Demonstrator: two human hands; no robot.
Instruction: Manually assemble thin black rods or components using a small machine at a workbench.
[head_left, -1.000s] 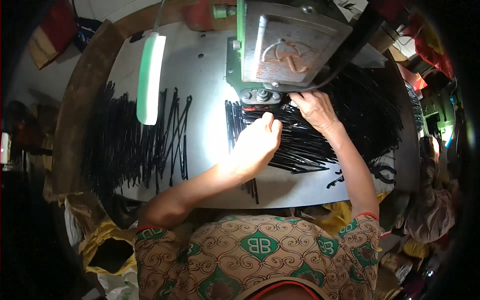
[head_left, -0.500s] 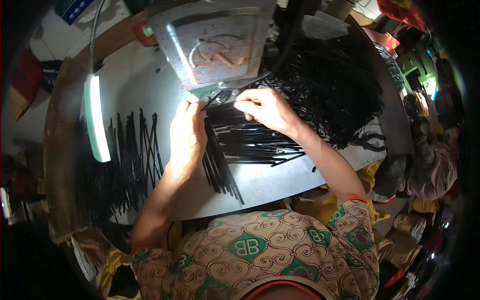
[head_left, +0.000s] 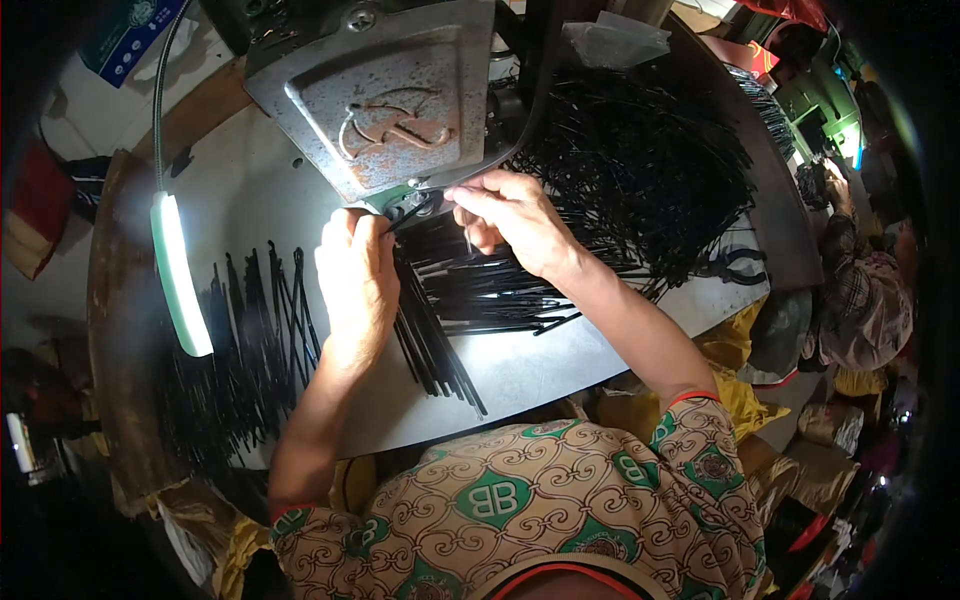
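Observation:
My left hand is closed around a thin black rod, whose end points up and right beneath the grey metal machine head. My right hand is beside that end, thumb and forefinger pinched together close to the machine's lower edge. Whatever lies in this pinch is too small to make out. Below my left hand, a row of black rods fans toward the table's front edge. More black rods lie crosswise under my right hand.
A large tangled heap of black strips covers the table's right side. Pliers lie beside it. Another row of black rods is at the left, near a lit lamp on a flexible neck. A co-worker's arm shows far right.
The whole view has shifted a little, so the machine sits further left and higher. My right hand's fingertips have come up to the machine's lower edge. My left hand keeps its hold on the rod.

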